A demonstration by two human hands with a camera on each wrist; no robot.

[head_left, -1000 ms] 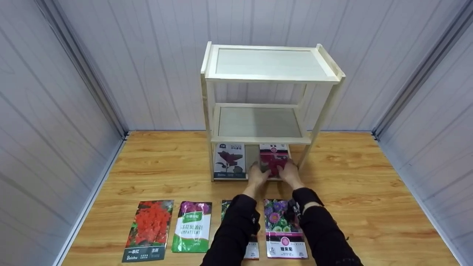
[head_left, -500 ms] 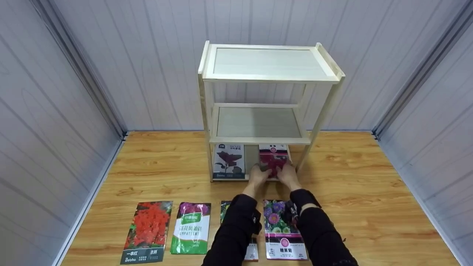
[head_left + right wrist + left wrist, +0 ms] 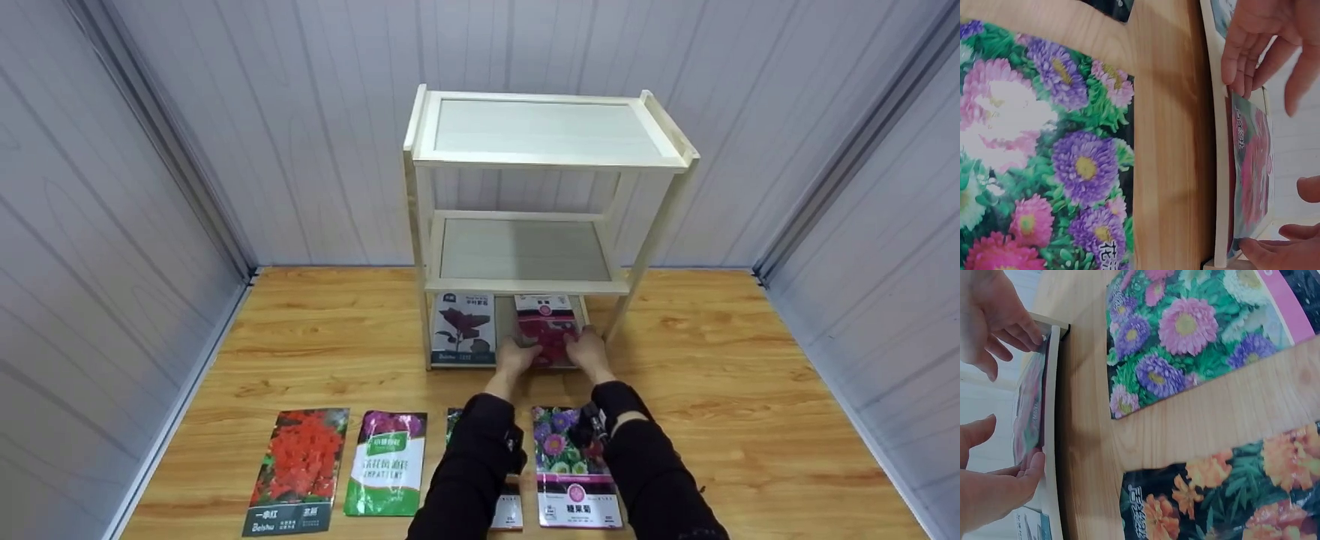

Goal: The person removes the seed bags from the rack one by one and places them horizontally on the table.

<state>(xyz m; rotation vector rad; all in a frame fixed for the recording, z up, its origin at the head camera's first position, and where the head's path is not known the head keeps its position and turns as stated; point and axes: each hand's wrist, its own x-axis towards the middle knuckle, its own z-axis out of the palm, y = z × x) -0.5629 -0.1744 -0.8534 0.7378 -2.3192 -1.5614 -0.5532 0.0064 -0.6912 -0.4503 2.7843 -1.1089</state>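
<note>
On the bottom shelf of a pale wooden rack (image 3: 525, 286), a seed packet with red-pink flowers (image 3: 545, 328) lies flat near the right side. My left hand (image 3: 514, 358) touches its left edge with straight fingers. At the packet's right edge are the fingers of my right hand (image 3: 590, 352). Both wrist views show the hands flanking the packet, thumbs raised apart from it; in the left wrist view the left hand (image 3: 1002, 486) is the lower one. A white packet with a dark red plant (image 3: 463, 328) lies to the left on the same shelf.
Before the rack, several seed packets lie in a row on the wood-grain floor (image 3: 750, 420): a red-flowered one (image 3: 300, 465), a green-and-white one (image 3: 388, 465), an orange-flowered one (image 3: 1213, 495) partly under the left sleeve, and an aster one (image 3: 577, 495). Pale panel walls (image 3: 337, 150) surround the area.
The red-pink packet has shifted slightly left and toward me on the bottom shelf. My left hand has moved a little left with it; the right hand stays at its right edge.
</note>
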